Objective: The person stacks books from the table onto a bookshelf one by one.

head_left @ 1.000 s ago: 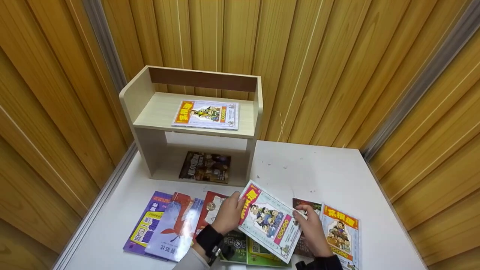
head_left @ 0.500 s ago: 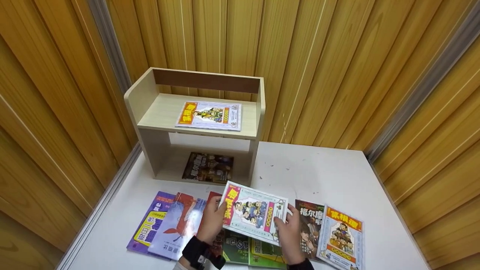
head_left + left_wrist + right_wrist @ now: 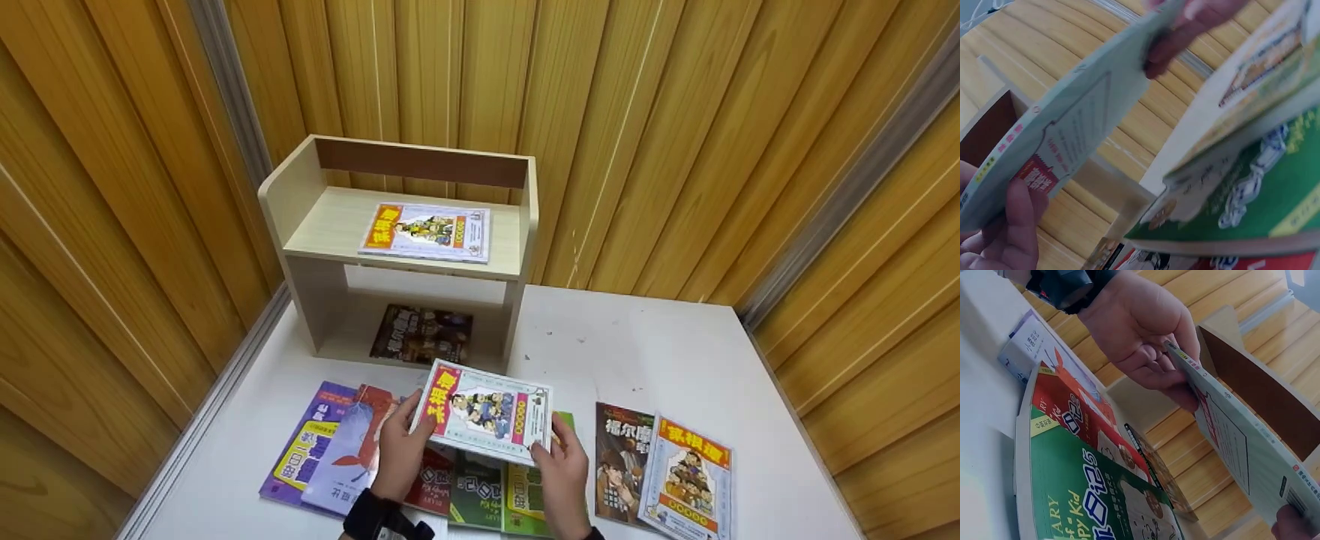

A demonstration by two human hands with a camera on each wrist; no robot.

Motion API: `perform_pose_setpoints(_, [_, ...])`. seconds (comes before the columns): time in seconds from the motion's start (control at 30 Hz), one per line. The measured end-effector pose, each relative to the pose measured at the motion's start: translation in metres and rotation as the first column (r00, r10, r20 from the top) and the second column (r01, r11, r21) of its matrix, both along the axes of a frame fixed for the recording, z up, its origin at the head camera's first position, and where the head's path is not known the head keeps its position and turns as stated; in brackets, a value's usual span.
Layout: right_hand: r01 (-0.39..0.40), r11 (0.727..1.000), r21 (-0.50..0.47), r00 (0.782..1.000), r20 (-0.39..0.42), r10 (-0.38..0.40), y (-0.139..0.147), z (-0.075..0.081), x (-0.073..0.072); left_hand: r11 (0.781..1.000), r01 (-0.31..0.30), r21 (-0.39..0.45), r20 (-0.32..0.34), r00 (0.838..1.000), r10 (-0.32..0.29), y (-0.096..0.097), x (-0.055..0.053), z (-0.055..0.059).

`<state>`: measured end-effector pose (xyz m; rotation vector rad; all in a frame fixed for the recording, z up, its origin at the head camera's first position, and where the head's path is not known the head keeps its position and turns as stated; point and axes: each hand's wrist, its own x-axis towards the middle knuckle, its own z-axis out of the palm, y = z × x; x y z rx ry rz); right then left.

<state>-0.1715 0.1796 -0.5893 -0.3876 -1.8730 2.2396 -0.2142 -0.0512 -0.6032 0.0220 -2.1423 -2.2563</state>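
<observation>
Both hands hold a pale green comic book [image 3: 480, 409] with a pink title strip, above the row of books. My left hand [image 3: 401, 454] pinches its left end, thumb on the cover. At the opposite end my right hand [image 3: 562, 472] grips it the same way. In the left wrist view the book's back cover [image 3: 1081, 124] shows, with fingers under it. Below the hands lie a red diary book [image 3: 430, 484], a green diary book [image 3: 476, 495] and a yellow-green book [image 3: 523, 499], partly covered by the held book and the hands.
A two-tier wooden shelf [image 3: 307, 251] stands behind, with a comic [image 3: 427, 232] flat on top and a dark book [image 3: 424, 334] below. Purple [image 3: 300, 457] and lilac [image 3: 337, 472] books lie left. A brown book [image 3: 621, 465] and another comic [image 3: 688, 476] lie right on the white table [image 3: 637, 337].
The held comic has moved left and turned from a steep slant to nearly level, both hands going with it. The brown book at the right is now uncovered.
</observation>
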Motion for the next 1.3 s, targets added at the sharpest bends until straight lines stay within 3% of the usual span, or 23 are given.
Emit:
perform_pose_setpoints(0.13, [-0.053,0.996,0.068,0.998,-0.040,0.056,-0.006,0.004,0.004,0.993,-0.008,-0.116,-0.059,0.998,0.001,0.001,0.008,0.001])
perform_pose_setpoints(0.3, [-0.146,0.960,0.240,0.984,-0.061,0.165,-0.009,0.013,0.009,0.992,0.053,-0.117,-0.142,0.987,-0.069,-0.004,0.015,0.011])
perform_pose_setpoints(0.5, [-0.227,0.889,0.397,0.956,-0.082,0.281,-0.008,0.034,0.005,0.975,0.040,-0.220,-0.166,0.983,-0.078,-0.019,0.012,0.027])
perform_pose_setpoints(0.67, [-0.204,0.802,0.561,0.941,-0.113,0.319,-0.018,0.057,0.001,0.959,-0.006,-0.282,-0.226,0.972,-0.061,-0.034,0.008,0.045])
perform_pose_setpoints(0.73, [-0.182,0.771,0.611,0.938,-0.128,0.322,-0.023,0.067,-0.001,0.951,-0.029,-0.307,-0.273,0.960,-0.059,-0.042,0.005,0.055])
perform_pose_setpoints(0.83, [-0.140,0.747,0.650,0.925,-0.185,0.333,-0.031,0.082,-0.007,0.939,-0.065,-0.337,-0.346,0.936,-0.059,-0.052,-0.002,0.070])
perform_pose_setpoints(1.03, [-0.068,0.714,0.697,0.870,-0.308,0.384,-0.043,0.109,-0.025,0.933,-0.142,-0.329,-0.453,0.891,-0.024,-0.073,-0.018,0.100])
perform_pose_setpoints(1.13, [-0.049,0.703,0.710,0.852,-0.337,0.400,-0.043,0.122,-0.037,0.939,-0.148,-0.312,-0.462,0.887,-0.014,-0.079,-0.029,0.117])
perform_pose_setpoints(1.3, [-0.026,0.696,0.717,0.853,-0.347,0.389,-0.045,0.142,-0.067,0.940,-0.127,-0.317,-0.448,0.893,-0.031,-0.085,-0.055,0.140])
